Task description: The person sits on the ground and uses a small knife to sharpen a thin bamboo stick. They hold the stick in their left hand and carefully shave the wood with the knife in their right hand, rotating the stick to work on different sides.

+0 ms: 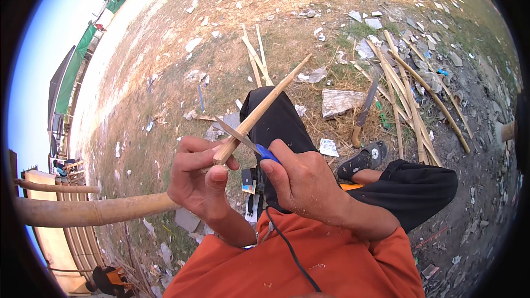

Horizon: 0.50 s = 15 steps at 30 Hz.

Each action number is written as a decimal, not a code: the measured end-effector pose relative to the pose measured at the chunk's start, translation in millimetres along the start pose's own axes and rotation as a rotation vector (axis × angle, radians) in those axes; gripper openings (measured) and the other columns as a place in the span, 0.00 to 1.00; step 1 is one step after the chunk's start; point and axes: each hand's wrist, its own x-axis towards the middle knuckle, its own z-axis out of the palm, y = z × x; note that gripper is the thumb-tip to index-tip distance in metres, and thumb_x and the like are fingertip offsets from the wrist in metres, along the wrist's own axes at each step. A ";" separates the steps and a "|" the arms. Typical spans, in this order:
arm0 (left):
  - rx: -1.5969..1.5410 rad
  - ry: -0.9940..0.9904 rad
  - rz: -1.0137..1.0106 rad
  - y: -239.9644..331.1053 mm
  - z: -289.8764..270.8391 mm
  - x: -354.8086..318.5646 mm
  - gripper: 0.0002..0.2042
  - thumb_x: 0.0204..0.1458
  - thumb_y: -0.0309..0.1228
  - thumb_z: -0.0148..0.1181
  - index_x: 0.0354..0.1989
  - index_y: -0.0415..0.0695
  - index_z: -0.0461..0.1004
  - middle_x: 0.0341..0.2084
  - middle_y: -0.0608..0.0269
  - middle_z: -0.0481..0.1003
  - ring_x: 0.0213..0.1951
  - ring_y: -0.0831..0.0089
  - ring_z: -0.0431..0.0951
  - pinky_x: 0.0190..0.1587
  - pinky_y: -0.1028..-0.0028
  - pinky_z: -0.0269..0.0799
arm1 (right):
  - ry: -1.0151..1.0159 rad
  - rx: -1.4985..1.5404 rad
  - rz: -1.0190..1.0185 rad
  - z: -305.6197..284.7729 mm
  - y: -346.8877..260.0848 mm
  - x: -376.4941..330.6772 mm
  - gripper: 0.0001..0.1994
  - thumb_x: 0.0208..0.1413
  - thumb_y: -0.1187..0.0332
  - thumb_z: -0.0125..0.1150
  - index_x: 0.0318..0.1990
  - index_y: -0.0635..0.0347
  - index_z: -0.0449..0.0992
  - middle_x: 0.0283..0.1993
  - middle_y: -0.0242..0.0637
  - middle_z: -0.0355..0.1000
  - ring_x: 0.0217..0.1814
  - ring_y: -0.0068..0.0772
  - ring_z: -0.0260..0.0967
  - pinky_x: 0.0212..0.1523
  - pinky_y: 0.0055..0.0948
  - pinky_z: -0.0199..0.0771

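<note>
My left hand (194,179) is closed around the near end of a pale wooden stick (271,96), thumb and fingers pinching it. The stick slants up and away to the right, tapering toward its far tip, and passes over my black-trousered knee (281,124). In my right hand (309,182) is a small knife (266,153) with a blue handle, gripped in closed fingers. Its blade lies across the stick just beyond my left fingers and appears to touch it. Small pale flecks dot my right hand and orange shirt (309,254).
A machete (365,107) with a wooden handle lies on the ground beside a pale block (342,103). Several bamboo strips (408,105) lie at the right, others (255,55) ahead. A thick bamboo pole (99,211) juts in from the left. Litter covers the ground.
</note>
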 end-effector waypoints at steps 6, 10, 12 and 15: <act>-0.006 -0.035 0.013 0.6 1.3 -2.3 0.17 0.53 0.38 0.64 0.34 0.33 0.71 0.27 0.50 0.71 0.22 0.72 0.73 0.28 0.76 0.70 | 0.029 0.059 -0.019 3.1 -2.8 -7.6 0.13 0.63 0.61 0.52 0.33 0.62 0.64 0.11 0.44 0.64 0.13 0.52 0.66 0.14 0.45 0.64; 0.108 -0.090 0.084 -2.4 -0.2 3.5 0.16 0.58 0.40 0.57 0.35 0.35 0.69 0.25 0.55 0.67 0.21 0.72 0.68 0.22 0.77 0.64 | 0.070 -0.044 0.072 9.3 26.6 6.8 0.13 0.63 0.61 0.51 0.32 0.62 0.64 0.11 0.46 0.64 0.14 0.54 0.65 0.14 0.47 0.63; 0.101 -0.084 0.091 -4.0 -1.7 3.7 0.16 0.58 0.40 0.57 0.35 0.36 0.69 0.25 0.55 0.66 0.21 0.71 0.68 0.22 0.77 0.63 | 0.059 -0.080 0.129 7.6 28.2 7.4 0.14 0.64 0.61 0.50 0.31 0.62 0.64 0.11 0.46 0.63 0.14 0.55 0.65 0.14 0.47 0.62; 0.093 -0.103 0.089 -3.3 -0.9 2.8 0.16 0.59 0.40 0.56 0.36 0.36 0.68 0.25 0.56 0.66 0.21 0.71 0.68 0.22 0.77 0.63 | 0.063 0.030 0.022 6.1 16.2 1.2 0.15 0.65 0.60 0.48 0.31 0.62 0.64 0.11 0.46 0.63 0.14 0.55 0.65 0.14 0.47 0.62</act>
